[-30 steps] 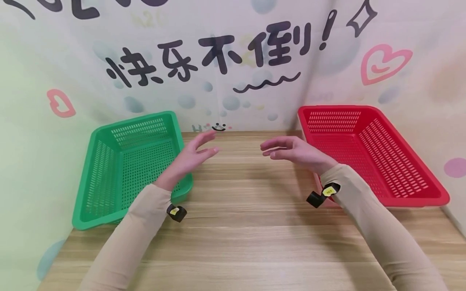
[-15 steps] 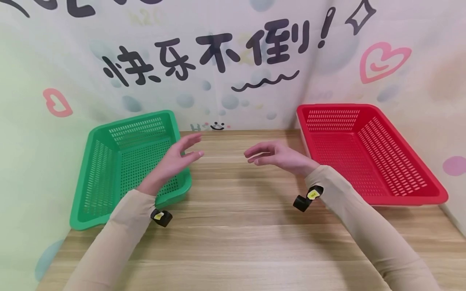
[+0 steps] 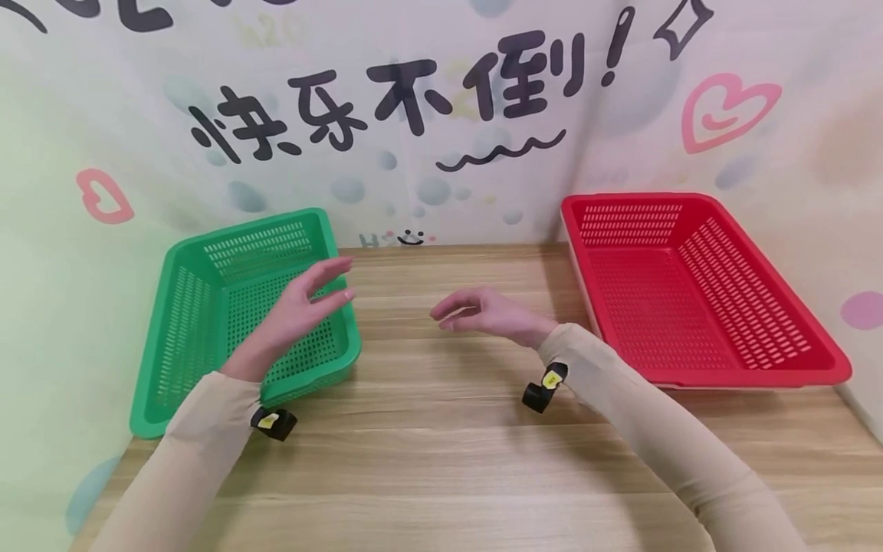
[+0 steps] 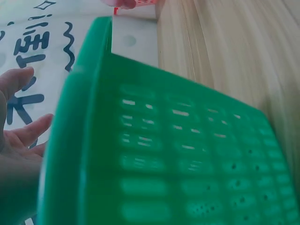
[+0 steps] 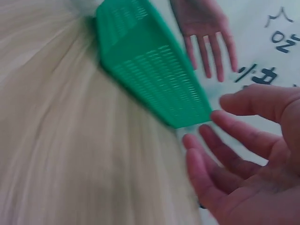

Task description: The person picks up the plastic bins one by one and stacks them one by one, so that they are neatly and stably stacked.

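My left hand (image 3: 293,310) hovers above the right side of the green plastic basket (image 3: 148,368), fingers loosely extended and holding nothing. In the left wrist view the basket's slotted wall (image 4: 154,140) fills much of the picture, with part of the hand (image 4: 18,145) at the left edge. My right hand (image 3: 486,316) hangs over the table between the two baskets, fingers relaxed and slightly bent, with nothing in them. The right wrist view shows its spread fingers (image 5: 234,154) near the camera, and the left hand beside the green basket (image 5: 159,75) farther off.
A red plastic basket (image 3: 752,377) stands on the right of the wood-grain table (image 3: 428,460). Behind the table hangs a white printed cloth (image 3: 414,184) with black lettering and hearts. Each sleeve carries a small black wrist camera, the left one (image 3: 274,423) close to the green basket.
Both hands have moved left and slightly down in the head view. The left hand now lies farther over the green basket, and the right has moved away from the red basket. Both baskets stay put.
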Demonstrator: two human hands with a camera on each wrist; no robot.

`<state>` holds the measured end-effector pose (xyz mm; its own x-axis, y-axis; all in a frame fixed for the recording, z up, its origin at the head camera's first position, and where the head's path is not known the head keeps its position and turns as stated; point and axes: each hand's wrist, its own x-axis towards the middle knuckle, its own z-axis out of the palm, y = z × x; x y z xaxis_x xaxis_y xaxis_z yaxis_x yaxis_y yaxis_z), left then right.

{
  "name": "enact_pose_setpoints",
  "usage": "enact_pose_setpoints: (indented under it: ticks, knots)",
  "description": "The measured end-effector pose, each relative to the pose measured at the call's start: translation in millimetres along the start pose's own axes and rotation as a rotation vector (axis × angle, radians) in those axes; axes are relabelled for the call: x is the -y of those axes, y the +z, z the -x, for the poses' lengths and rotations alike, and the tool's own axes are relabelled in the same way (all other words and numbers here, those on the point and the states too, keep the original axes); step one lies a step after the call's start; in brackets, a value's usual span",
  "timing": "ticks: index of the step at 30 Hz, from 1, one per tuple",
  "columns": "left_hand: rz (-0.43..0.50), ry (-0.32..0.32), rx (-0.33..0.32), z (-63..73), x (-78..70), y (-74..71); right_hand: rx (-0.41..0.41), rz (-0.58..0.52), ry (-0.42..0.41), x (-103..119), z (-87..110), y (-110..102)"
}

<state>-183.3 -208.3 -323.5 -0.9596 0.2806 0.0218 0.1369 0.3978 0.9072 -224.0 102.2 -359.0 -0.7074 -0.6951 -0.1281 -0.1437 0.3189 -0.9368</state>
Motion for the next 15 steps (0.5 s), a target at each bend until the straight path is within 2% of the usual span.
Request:
enact_pose_setpoints:
  ticks: [8,15]
  knots:
    - [-0.029,-0.026,-0.048,16.1,9.0,-13.6,-0.027,-0.114,-0.062,-14,-19.6,25]
    - [-0.051,-0.029,-0.084,30.0,18.2,-27.3,-0.083,-0.179,-0.100,-22,-34.1,41]
